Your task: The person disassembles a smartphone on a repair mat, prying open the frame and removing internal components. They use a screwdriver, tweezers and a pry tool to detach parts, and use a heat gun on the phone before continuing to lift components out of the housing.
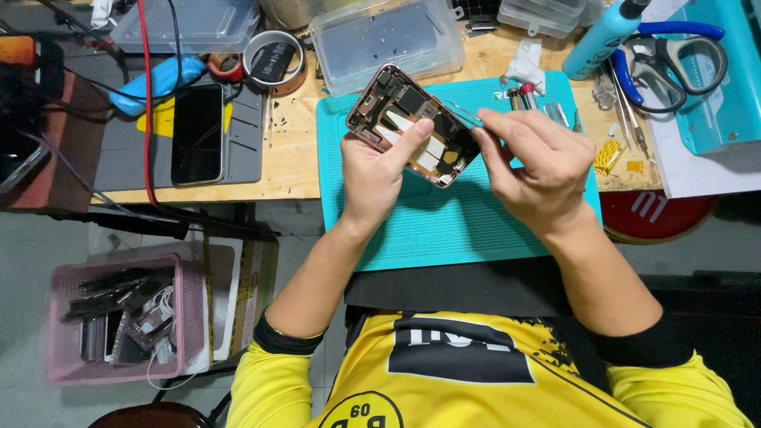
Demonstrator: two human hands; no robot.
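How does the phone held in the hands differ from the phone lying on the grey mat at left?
The held phone is opened, its inner parts and rose-coloured frame showing; the flat phone is closed, showing only a dark glossy face. The held phone is tilted above the teal mat, gripped by the left hand while the right hand works tweezers into it; the flat phone rests untouched on the grey mat. Both are slim rectangles of similar size.

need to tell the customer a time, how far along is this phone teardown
Done: the phone housing is open, insides exposed, and a separate dark screen panel lies on the grey mat.
In hand: the left hand holds the housing over the teal mat, thumb on the white strips; the right hand works tweezers at its edge.
Left: board and parts remain inside, so there's more to do.
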